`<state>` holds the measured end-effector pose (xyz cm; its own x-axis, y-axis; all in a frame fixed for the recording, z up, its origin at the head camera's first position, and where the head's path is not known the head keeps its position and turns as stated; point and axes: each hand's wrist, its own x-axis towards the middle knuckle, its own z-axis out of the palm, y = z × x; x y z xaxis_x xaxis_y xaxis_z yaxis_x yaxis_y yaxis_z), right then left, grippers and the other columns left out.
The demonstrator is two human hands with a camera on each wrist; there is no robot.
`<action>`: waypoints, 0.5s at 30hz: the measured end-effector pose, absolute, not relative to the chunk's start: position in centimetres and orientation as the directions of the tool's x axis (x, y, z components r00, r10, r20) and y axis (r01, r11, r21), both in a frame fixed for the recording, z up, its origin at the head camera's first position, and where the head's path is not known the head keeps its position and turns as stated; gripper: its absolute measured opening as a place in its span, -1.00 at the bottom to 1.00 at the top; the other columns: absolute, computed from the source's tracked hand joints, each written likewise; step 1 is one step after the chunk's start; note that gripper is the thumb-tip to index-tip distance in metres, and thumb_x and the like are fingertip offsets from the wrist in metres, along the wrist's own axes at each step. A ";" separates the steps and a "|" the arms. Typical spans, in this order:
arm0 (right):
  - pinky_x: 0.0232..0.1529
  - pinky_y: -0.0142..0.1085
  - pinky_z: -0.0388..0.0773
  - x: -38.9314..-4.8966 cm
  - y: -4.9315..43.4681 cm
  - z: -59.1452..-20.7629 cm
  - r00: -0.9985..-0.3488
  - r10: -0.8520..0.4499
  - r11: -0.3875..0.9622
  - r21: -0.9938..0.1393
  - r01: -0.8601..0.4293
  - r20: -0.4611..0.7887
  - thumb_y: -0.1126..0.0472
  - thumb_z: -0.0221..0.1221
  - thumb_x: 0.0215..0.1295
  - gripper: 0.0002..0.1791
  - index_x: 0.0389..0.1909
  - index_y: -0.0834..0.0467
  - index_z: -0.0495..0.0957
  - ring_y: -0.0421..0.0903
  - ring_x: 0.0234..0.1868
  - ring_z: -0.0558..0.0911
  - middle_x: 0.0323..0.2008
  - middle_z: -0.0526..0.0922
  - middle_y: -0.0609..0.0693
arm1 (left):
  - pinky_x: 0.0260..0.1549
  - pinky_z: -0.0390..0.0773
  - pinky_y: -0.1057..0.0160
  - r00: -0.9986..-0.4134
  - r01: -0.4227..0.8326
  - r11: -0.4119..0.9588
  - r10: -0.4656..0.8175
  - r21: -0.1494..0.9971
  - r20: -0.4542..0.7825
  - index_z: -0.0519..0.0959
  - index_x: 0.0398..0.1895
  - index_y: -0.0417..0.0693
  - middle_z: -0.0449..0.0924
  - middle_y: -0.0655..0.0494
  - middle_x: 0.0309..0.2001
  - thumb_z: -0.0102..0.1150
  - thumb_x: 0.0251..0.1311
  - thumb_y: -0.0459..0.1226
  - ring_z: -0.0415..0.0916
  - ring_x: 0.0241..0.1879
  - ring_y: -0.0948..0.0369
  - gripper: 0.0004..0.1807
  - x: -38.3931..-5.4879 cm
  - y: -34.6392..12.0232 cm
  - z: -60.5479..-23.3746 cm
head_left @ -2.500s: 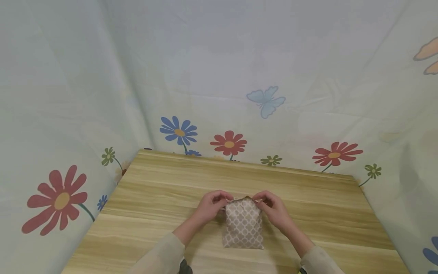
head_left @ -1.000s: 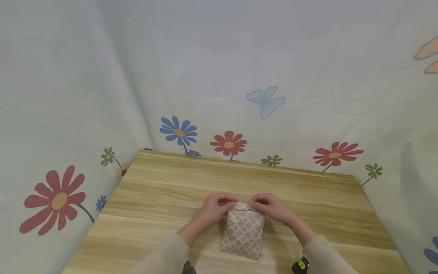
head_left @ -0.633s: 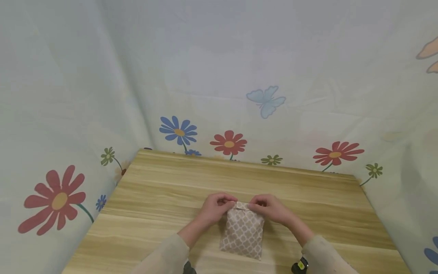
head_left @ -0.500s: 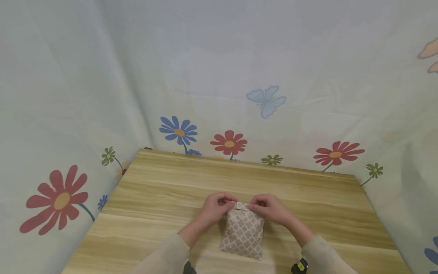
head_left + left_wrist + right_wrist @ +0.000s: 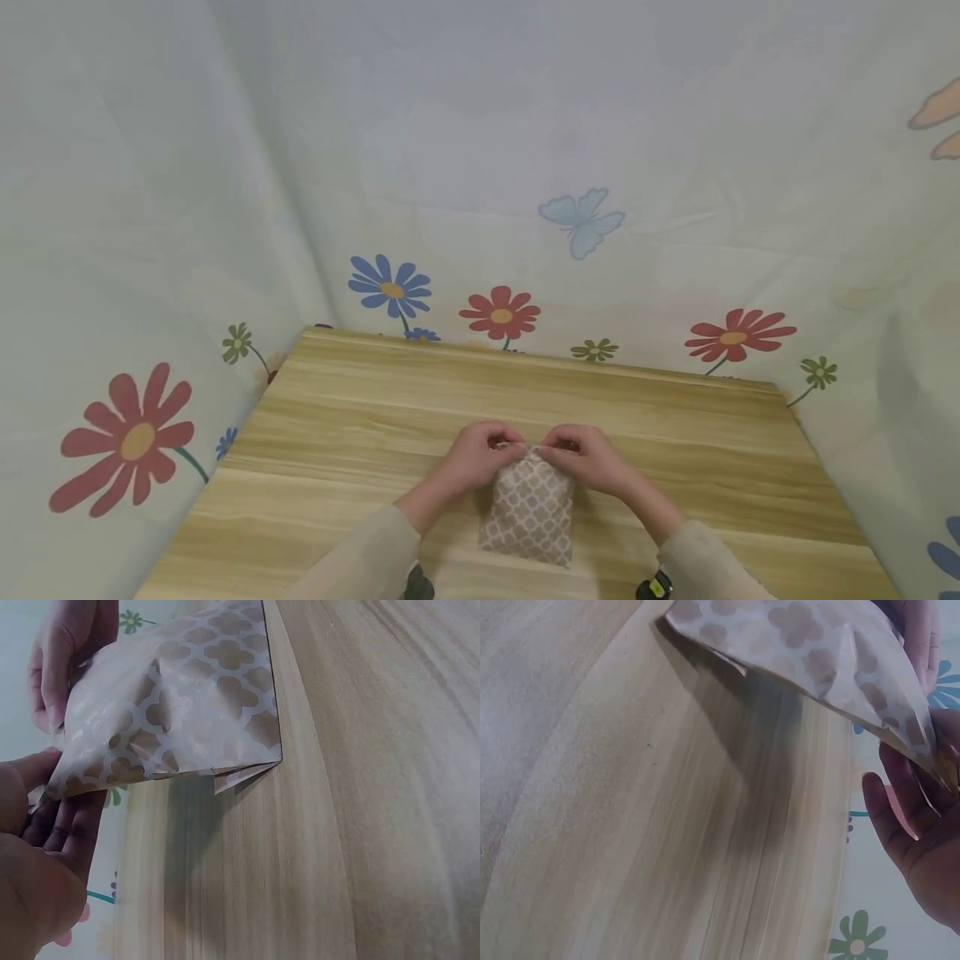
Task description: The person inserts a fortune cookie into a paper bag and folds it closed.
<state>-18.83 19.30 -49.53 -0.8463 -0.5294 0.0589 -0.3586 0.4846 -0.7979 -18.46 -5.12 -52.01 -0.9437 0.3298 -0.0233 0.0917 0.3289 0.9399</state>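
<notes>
A small paper bag (image 5: 531,512), tan with a white lattice print, stands out from the table top in the middle of the head view. Its upper edge is folded down toward me. At the left end of that fold my left hand (image 5: 478,454) pinches the paper between thumb and fingers. My right hand (image 5: 588,458) pinches the right end, the two thumbs nearly meeting. The left wrist view shows the bag's creased face (image 5: 202,690) and a pleated side at its bottom corner. In the right wrist view, the bag's mouth end lies hidden within the fingers (image 5: 896,776).
Beneath the bag is a wood-grain table (image 5: 360,400). Behind and beside it hangs a pale cloth (image 5: 450,167) printed with flowers and a butterfly. Dark wrist devices (image 5: 655,586) show below both sleeves.
The bag's top, loose and gaping at first, has been folded over into a strip. Both hands have drawn closer together, and their thumbs now cover most of the fold.
</notes>
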 end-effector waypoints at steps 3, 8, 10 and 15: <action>-0.02 -0.32 0.67 -18.8 19.3 -49.5 -0.840 -0.540 0.482 -0.798 -0.362 0.055 0.13 0.29 0.54 -0.90 -0.19 0.01 0.76 -0.21 -0.15 0.69 -0.23 0.77 -0.17 | 0.09 0.68 0.07 -0.942 0.105 0.336 0.334 0.936 -0.014 0.76 -0.20 0.16 0.74 0.29 -0.11 0.41 0.39 -0.13 0.64 -0.01 0.23 -0.95 -18.4 -5.1 -52.0; 0.01 -0.30 0.67 -18.8 19.1 -49.5 -0.835 -0.548 0.478 -0.797 -0.369 0.059 0.16 0.28 0.55 -0.90 -0.19 0.01 0.75 -0.21 -0.13 0.69 -0.22 0.76 -0.17 | 0.11 0.67 0.04 -0.937 0.130 0.326 0.349 0.936 0.009 0.76 -0.20 0.13 0.76 0.28 -0.13 0.40 0.40 -0.15 0.65 -0.02 0.22 -0.95 -18.3 -5.0 -52.0; 0.00 -0.30 0.67 -18.8 19.1 -49.5 -0.835 -0.547 0.474 -0.799 -0.369 0.062 0.15 0.28 0.55 -0.90 -0.19 0.00 0.75 -0.20 -0.13 0.69 -0.22 0.77 -0.17 | 0.14 0.66 0.00 -0.937 0.133 0.327 0.350 0.936 0.011 0.76 -0.19 0.12 0.76 0.29 -0.13 0.39 0.40 -0.15 0.64 0.01 0.20 -0.94 -18.3 -5.0 -52.1; -0.05 -0.32 0.66 -18.5 19.3 -49.5 -0.840 -0.538 0.465 -0.808 -0.362 0.067 0.16 0.27 0.55 -0.89 -0.18 0.02 0.75 -0.18 -0.15 0.68 -0.20 0.77 -0.13 | 0.24 0.60 -0.11 -0.942 0.132 0.326 0.334 0.936 0.017 0.75 -0.17 0.14 0.75 0.32 -0.11 0.36 0.43 -0.13 0.63 0.11 0.15 -0.93 -18.4 -5.1 -52.3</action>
<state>-18.55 19.27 -49.46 -0.8401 -0.5382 0.0670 -0.3622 0.4648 -0.8079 -18.35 -5.11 -52.34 -0.9423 0.3345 0.0166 0.1323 0.3263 0.9360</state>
